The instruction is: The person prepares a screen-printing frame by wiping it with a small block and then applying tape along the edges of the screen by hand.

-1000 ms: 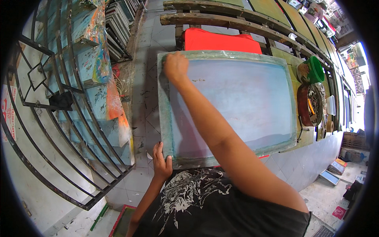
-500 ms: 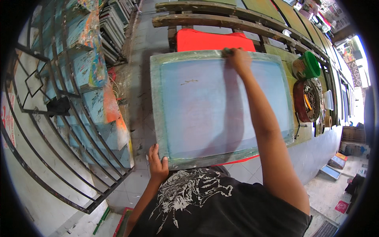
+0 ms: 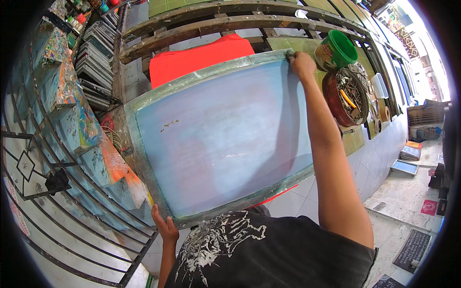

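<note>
A large screen-printing frame [image 3: 132,129] lies tilted in front of me, its pale blue mesh [image 3: 211,144] marked with a few brown specks near the left. My left hand [image 3: 164,226] grips the near left corner, thumb and fingers around the rim. At the far right corner, my right hand [image 3: 302,65] is closed on a small dark wad, pressed against the rim; its kind is too small to tell. My right arm hides the frame's right side. Red cloth [image 3: 201,55] shows beyond the far rim, with a sliver of red under the near one.
A green bucket [image 3: 336,50] and a round tin [image 3: 331,93] of metal bits stand right of the frame. Dark wooden rails [image 3: 206,26] run behind. On the left are a metal grille [image 3: 91,192], paint-stained blue steps [image 3: 72,129] and stacked frames [image 3: 93,57].
My right hand has slid right along the far rim to the corner. The view has turned, and the frame now sits further left and more slanted. My left hand stays at its corner.
</note>
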Demonstrator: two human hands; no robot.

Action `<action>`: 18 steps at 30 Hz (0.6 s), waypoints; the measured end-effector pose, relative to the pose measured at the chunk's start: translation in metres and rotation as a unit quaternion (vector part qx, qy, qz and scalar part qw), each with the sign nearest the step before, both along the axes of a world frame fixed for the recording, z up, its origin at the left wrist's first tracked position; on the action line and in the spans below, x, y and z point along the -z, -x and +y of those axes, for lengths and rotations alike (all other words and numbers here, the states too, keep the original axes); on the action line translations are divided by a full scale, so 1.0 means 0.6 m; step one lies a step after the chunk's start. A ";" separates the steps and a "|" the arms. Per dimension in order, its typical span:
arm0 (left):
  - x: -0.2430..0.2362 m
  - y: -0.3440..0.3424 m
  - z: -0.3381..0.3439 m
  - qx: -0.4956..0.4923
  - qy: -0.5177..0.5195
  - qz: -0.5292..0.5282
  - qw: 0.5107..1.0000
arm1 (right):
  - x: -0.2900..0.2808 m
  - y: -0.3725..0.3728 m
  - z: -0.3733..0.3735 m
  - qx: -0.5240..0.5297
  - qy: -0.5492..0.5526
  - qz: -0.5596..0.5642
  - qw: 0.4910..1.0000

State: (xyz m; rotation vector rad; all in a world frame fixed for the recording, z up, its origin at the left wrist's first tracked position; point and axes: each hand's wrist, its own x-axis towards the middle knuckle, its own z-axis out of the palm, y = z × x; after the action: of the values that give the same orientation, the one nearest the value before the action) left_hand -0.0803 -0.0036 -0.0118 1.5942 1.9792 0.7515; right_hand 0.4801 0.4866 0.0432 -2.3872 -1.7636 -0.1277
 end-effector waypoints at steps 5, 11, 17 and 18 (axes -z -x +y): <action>0.005 0.005 -0.005 0.002 -0.006 -0.004 1.000 | 0.010 0.173 -0.017 -0.055 0.015 0.030 0.998; -0.002 0.003 0.006 0.005 -0.026 -0.014 1.000 | 0.021 0.549 -0.061 -0.186 0.018 0.017 0.982; -0.005 0.005 0.014 0.018 -0.043 -0.030 0.998 | 0.046 0.875 -0.179 -0.314 -0.038 0.071 0.946; 0.000 0.009 0.005 0.015 -0.046 -0.022 0.999 | 0.021 0.898 -0.195 -0.329 0.004 0.160 0.931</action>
State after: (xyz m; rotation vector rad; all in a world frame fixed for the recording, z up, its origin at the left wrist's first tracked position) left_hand -0.0860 -0.0005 -0.0117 1.6420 1.9090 0.8705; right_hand -0.0586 0.3694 0.0304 -1.5717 -2.2555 0.3339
